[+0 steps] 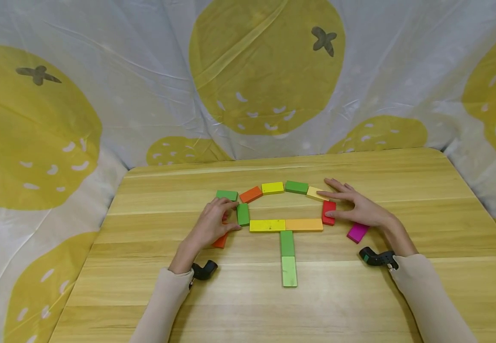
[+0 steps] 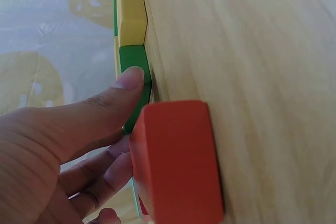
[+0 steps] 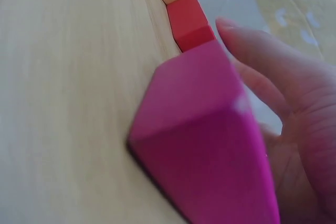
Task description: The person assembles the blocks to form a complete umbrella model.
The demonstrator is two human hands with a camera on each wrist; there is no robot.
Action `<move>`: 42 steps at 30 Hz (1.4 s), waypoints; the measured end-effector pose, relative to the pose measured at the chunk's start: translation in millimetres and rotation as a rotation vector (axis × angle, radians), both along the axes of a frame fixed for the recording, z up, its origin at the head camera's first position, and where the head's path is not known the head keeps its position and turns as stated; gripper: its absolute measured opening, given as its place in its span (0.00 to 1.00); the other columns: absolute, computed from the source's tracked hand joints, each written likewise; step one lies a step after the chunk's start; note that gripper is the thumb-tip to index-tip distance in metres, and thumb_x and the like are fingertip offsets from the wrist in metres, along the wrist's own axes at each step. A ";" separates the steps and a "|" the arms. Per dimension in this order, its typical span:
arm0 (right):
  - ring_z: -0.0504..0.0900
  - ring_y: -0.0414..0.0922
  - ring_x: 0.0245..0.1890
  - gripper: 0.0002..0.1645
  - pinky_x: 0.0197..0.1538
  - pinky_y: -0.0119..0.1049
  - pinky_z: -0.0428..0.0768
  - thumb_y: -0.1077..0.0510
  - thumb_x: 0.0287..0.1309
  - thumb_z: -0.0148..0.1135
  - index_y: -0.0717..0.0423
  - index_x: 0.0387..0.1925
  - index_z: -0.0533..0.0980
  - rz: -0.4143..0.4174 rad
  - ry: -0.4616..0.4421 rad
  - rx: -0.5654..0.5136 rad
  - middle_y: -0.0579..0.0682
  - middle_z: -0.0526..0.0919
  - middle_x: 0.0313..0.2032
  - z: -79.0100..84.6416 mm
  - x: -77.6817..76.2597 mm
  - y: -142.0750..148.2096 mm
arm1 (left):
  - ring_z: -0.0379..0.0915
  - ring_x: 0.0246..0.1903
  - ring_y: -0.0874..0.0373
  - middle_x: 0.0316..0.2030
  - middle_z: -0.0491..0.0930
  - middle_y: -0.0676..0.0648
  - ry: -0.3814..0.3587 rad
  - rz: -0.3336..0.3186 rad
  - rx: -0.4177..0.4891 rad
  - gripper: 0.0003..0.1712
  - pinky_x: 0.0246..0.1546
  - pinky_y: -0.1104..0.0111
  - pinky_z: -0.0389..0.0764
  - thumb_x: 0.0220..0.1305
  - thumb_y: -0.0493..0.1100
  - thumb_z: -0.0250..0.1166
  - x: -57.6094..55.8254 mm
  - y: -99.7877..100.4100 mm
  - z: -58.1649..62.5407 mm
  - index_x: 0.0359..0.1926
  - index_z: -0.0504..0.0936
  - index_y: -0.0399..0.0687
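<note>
Flat coloured blocks form an arch over a bar and stem. At the arch's left end, my left hand (image 1: 213,220) pinches a green block (image 1: 243,215) between thumb and index finger. In the left wrist view, the thumb (image 2: 129,78) lies against the green block's near end. My right hand (image 1: 361,207) reaches over the right end with fingers spread. Its fingertips are at a cream block (image 1: 315,193), and its thumb is by a red block (image 1: 328,209). A firm hold does not show there. In the right wrist view, a magenta block (image 3: 194,129) hides part of that hand.
The bar is a yellow block (image 1: 267,226) and an orange block (image 1: 304,225); a green (image 1: 287,243) and a light green block (image 1: 288,271) make the stem. Outside lie another green block (image 1: 227,195) and an orange-red block (image 2: 181,161). A fruit-print cloth (image 1: 145,95) hangs behind the table.
</note>
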State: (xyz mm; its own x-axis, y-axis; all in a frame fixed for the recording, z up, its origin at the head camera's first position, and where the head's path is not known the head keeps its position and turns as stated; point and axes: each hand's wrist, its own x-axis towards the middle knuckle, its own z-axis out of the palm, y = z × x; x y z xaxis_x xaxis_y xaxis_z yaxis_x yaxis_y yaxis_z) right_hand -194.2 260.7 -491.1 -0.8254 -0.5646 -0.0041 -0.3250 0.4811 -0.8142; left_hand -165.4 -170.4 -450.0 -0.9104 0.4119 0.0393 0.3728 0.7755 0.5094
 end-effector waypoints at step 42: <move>0.32 0.66 0.82 0.37 0.77 0.72 0.31 0.55 0.67 0.69 0.48 0.75 0.70 0.030 0.025 0.002 0.61 0.44 0.83 0.4 -0.7 -0.8 | 0.72 0.36 0.53 0.37 0.77 0.45 -0.256 -0.178 0.141 0.41 0.36 0.71 0.77 0.53 0.37 0.81 25.9 -67.2 8.2 0.68 0.78 0.40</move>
State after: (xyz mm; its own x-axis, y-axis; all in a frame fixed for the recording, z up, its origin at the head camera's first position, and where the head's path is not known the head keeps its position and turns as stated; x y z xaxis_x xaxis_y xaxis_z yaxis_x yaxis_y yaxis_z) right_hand -194.9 260.0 -490.7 -0.8079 -0.5891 0.0152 -0.3594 0.4720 -0.8050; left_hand -139.5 -237.6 -441.8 -0.8126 0.5717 -0.1136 0.3420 0.6255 0.7013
